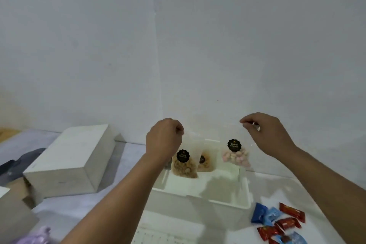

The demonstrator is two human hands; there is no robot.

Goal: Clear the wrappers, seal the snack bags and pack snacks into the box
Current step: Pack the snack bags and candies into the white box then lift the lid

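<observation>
Bags held over open box

Left hand (pixel 164 138) pinches the top of a clear bag of brown snacks (pixel 185 164); right hand (pixel 271 134) pinches the top of a clear bag of pink biscuits (pixel 235 154). Both bags hang below the hands, above the white box (pixel 227 198). A third bag (pixel 205 161) stands in the box between them. Wrapped candies (pixel 277 222) lie on the surface below the right forearm; a white lid (pixel 71 156) sits left of the left hand.

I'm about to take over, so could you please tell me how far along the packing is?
Done: one snack bag already stands in the white box. In hand: the left hand and right hand each hold a clear bag above it. Left: the red and blue wrapped candies still lie on the table.
</observation>
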